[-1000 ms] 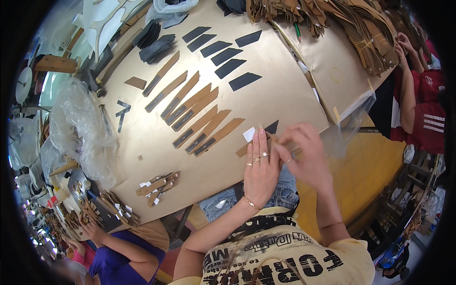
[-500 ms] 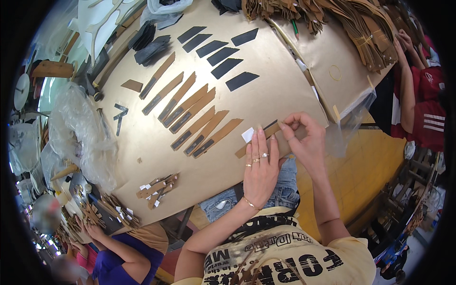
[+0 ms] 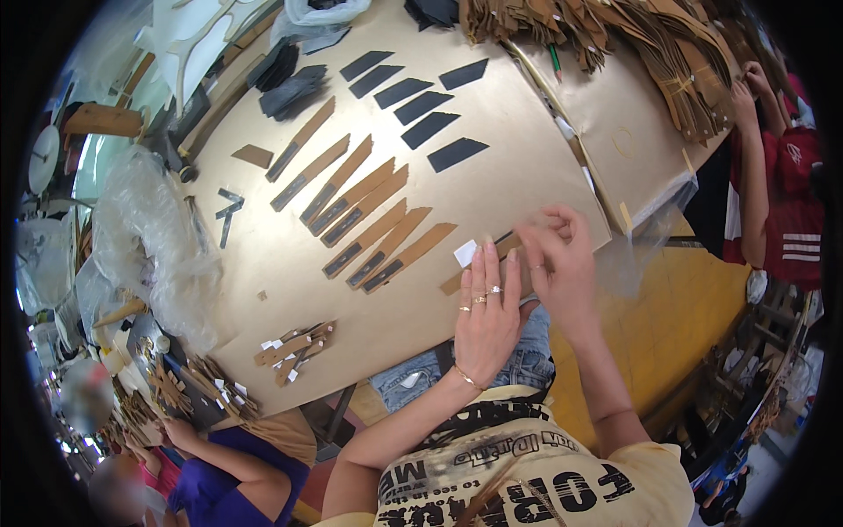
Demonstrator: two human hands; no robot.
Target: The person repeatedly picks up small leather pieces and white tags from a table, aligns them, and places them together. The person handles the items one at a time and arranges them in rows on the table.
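A brown leather-like strip [image 3: 451, 285] with a dark narrow band lies at the table's near edge. My left hand [image 3: 488, 299] rests flat across it, fingers stretched out and side by side, covering its middle. A small white tag [image 3: 465, 253] shows beside those fingertips. At the strip's upper right end is my right hand [image 3: 562, 259], its fingers bent and smeared by motion, so their grip is unclear. To the left, several brown strips with dark patches [image 3: 408, 256] lie slanted in a row. Several black slanted pieces [image 3: 458, 155] are spread farther back.
Bundled brown pieces [image 3: 676, 75] crowd the far right, near a green pencil [image 3: 555, 63]. Black pieces are stacked [image 3: 292, 92] at the back left, beyond crumpled clear plastic [image 3: 145, 237]. Tagged brown pieces [image 3: 294, 350] form a small pile. Other people work at both sides.
My right hand's fingers have shifted and blurred at the strip's end. My left hand stays flat on the strip. The whole view has moved slightly.
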